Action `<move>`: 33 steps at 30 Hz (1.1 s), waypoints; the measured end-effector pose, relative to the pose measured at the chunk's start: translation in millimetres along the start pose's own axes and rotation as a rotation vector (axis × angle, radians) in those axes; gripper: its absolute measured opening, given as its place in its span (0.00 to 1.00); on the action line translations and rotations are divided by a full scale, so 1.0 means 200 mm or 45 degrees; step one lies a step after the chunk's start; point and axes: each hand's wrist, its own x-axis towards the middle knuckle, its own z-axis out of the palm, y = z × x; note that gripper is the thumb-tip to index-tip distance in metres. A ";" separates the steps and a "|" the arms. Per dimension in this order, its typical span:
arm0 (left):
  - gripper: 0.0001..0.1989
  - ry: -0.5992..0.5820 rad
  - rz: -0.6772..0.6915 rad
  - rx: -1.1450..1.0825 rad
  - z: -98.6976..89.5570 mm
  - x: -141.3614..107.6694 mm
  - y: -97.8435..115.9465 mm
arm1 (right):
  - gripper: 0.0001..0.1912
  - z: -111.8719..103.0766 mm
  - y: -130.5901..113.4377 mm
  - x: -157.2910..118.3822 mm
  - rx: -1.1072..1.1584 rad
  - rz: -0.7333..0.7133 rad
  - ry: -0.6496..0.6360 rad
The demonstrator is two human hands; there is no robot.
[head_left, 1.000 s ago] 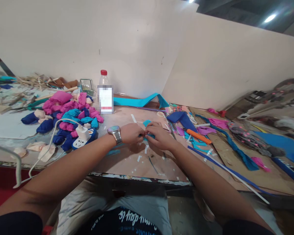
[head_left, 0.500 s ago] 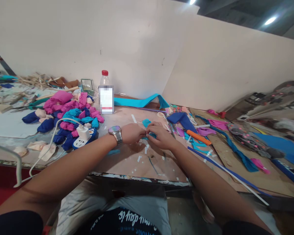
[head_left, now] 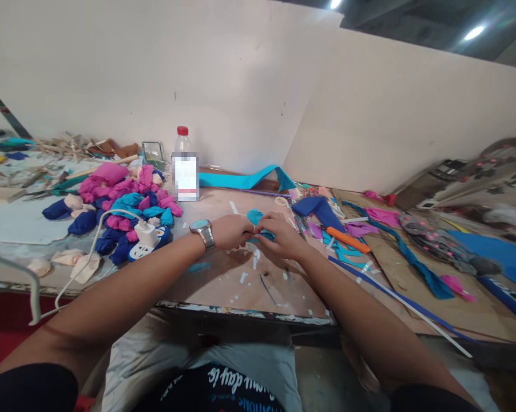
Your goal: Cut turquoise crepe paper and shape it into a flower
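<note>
A small light-blue fabric piece (head_left: 254, 216) is between my two hands over the middle of the table. My right hand (head_left: 279, 234) wraps its fingers round it, with blue cloth showing between them. My left hand (head_left: 232, 232), with a metal watch (head_left: 202, 228) on the wrist, meets it from the left, fingertips pinched together. What the left fingertips hold is too small to make out. White scraps (head_left: 243, 278) lie on the table (head_left: 215, 292) below my hands.
Pink, blue and cream fabric bundles (head_left: 112, 189) are heaped at the left, beside a power strip (head_left: 143, 249) with a white cable. A red-capped bottle (head_left: 183, 140) stands near the wall. An orange-handled cutter (head_left: 348, 240) and blue strips (head_left: 395, 297) lie at the right.
The fingertips of my left hand have drawn slightly left, away from my right hand. The view has shifted a little.
</note>
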 end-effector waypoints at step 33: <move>0.16 -0.309 -0.227 -0.529 -0.02 -0.09 -0.08 | 0.06 0.05 -0.02 0.00 -0.032 -0.031 -0.033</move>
